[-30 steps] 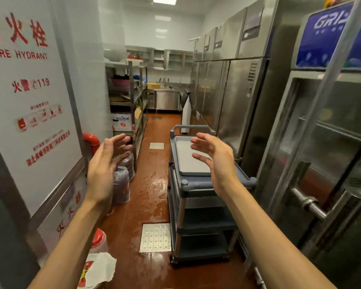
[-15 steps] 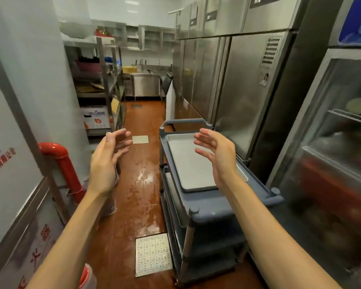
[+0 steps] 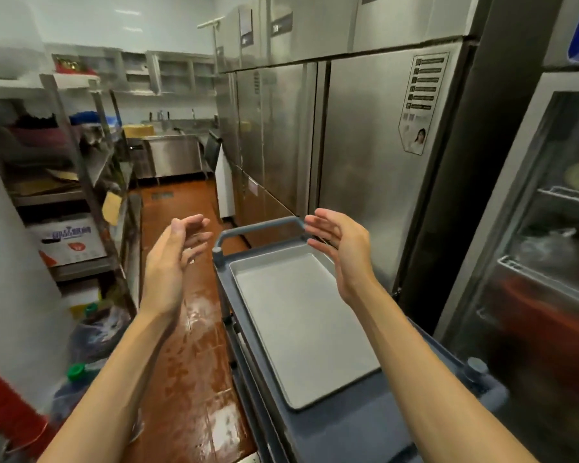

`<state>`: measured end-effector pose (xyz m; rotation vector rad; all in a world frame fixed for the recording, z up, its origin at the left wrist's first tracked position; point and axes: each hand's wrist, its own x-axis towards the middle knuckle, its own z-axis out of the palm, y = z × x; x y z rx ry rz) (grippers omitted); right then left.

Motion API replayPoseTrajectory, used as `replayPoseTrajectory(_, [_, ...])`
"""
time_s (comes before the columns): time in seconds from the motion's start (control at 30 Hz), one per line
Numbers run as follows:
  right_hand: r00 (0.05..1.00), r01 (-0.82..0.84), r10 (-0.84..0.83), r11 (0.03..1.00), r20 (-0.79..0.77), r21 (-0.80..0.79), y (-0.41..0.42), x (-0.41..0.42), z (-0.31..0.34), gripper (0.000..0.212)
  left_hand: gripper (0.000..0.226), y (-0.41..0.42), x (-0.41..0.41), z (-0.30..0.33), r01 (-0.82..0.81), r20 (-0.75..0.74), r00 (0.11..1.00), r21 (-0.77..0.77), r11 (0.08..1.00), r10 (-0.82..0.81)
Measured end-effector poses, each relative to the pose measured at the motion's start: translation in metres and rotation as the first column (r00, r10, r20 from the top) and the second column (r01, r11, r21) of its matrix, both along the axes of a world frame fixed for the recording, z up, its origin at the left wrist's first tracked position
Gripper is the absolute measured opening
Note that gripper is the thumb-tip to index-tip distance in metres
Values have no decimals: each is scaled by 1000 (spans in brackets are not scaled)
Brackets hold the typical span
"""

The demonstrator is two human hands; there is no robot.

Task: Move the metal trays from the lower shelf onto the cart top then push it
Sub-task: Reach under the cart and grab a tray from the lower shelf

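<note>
Head camera view, looking forward and down a narrow commercial kitchen aisle. Two bare forearms reach out from the bottom of the frame. The left hand [image 3: 173, 262] is raised in the air with the palm turned inward and the fingers spread loosely; it holds nothing. The right hand [image 3: 343, 250] mirrors it, palm facing the left hand, fingers extended and slightly curled, also empty. Neither hand touches anything.

Below and between the hands stands a grey-blue plastic cart [image 3: 358, 426], its top level running away from the camera. A shallow rectangular metal tray [image 3: 301, 325] lies flat on the cart top, directly under the right forearm and just to the right of the left hand. Beyond the fingertips of both hands, the cart's far handle [image 3: 258, 227] arches across the end of the cart. A lower level of the cart shows only as an edge beneath the left side of the top; whether anything sits on it cannot be told.

Under the left hand is a wet reddish-brown floor [image 3: 188, 345]. Further left of that hand stands a metal shelving rack [image 3: 91, 182] with a cardboard box [image 3: 69, 243] on it. To the right of the right hand rise tall stainless steel refrigerator doors [image 3: 365, 168], and at the far right a glass-fronted cabinet [image 3: 549, 248].
</note>
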<state>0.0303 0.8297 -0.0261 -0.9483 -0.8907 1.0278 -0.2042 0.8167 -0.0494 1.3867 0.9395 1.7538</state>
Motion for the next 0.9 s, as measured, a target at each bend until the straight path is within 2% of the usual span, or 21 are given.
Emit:
replayPoseTrajectory(0.17, [996,85,-85,996,-9,14,71,6,-4,26,49,90,6,7,97,-14,995,13,995,-97])
replayPoseTrajectory(0.27, [982,189,-189,982,5,13,108,6,-13,23,53,148,8,2,181,-28,983,-20,983,-181])
replayPoseTrajectory(0.4, [935,356,-355,935,19,-6,137,-1,-35,19,45,222,8,-19,326,-41,943,-78,942,-330])
replayPoseTrajectory(0.63, [744,665,-667,739,14,-109,134,-31,-79,17,48,300,16,-67,634,-14,758,-216,743,-652])
replayPoseTrajectory(0.73, [660,745,-751,650,26,-152,122,-39,-97,17,43,306,22,-86,690,-4,688,-307,656,-725])
replayPoseTrajectory(0.9, [570,814,-819,551,69,-183,107,-48,-135,19,40,310,26,-128,721,-71,611,-363,591,-789])
